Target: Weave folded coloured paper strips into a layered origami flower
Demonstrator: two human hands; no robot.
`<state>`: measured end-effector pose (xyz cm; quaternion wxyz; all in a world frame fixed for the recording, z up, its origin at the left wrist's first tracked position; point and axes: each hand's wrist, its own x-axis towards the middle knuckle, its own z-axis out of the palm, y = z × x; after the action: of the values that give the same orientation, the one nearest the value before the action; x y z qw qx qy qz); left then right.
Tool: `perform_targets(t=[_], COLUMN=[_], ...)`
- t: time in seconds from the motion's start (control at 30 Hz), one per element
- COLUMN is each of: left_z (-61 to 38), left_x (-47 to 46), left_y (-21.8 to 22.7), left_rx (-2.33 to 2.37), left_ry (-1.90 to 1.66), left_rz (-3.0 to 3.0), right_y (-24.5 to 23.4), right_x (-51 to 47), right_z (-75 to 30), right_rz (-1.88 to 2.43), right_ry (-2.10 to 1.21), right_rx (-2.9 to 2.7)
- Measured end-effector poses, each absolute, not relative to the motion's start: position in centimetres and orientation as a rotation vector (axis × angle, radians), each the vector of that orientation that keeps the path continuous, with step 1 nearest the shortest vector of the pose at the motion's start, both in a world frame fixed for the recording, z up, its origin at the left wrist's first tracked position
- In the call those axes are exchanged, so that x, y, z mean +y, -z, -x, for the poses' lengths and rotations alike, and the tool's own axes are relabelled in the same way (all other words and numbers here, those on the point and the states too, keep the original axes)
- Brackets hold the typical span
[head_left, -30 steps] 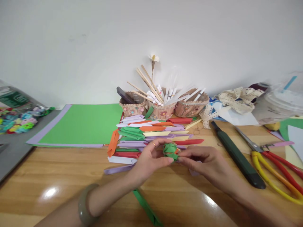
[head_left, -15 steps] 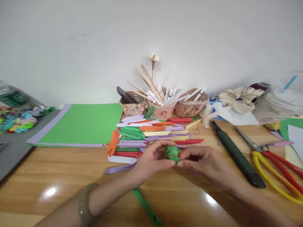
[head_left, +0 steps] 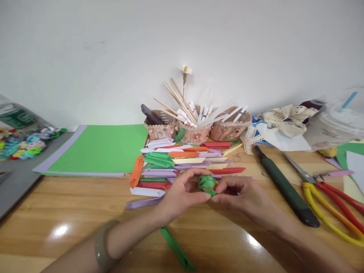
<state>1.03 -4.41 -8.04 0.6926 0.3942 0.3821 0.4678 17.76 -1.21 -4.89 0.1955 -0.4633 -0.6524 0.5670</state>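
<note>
Between my two hands is a small green folded-paper ball (head_left: 207, 183) with some orange showing in it. My left hand (head_left: 184, 191) is closed around its left side, thumb below and fingers above. On the right side, my right hand (head_left: 237, 191) pinches its edge with thumb and fingertips. Behind the hands lie rows of folded paper strips (head_left: 187, 160) in green, purple, orange, red, white and yellow. A single green folded strip (head_left: 176, 248) rests on the wooden table (head_left: 85, 212) below my left wrist.
Three decorated baskets (head_left: 195, 134) with sticks and pens stand against the wall. Green paper sheets (head_left: 99, 148) lie at the left, beside colourful trinkets (head_left: 31, 142). At the right are a dark green cutter (head_left: 287, 185), scissors (head_left: 327, 201), lace (head_left: 290, 117) and a plastic cup (head_left: 335, 121).
The green paper ball has turned slightly between my fingers, showing a little more orange. Both hands stay almost in place, still gripping it.
</note>
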Motion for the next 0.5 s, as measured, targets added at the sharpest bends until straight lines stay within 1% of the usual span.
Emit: perform_targets(t=[0.17, 0.3, 0.5], left_z=[-1.01, -1.07, -1.14], left_x=[-4.44, -4.29, -4.19], left_y=[8.13, 8.16, 8.23], left_rx=[0.868, 0.886, 0.877], left_ry=[-1.038, -1.055, -1.108], left_rz=[-0.884, -0.873, -0.855], right_y=[4.94, 4.67, 4.43], right_x=[-1.51, -1.5, -1.19], right_z=[-17.43, -17.6, -17.92], right_rz=[1.361, 1.326, 1.287], right_ry=[-1.538, -1.481, -1.547], right_rx=[-1.83, -1.863, -1.89])
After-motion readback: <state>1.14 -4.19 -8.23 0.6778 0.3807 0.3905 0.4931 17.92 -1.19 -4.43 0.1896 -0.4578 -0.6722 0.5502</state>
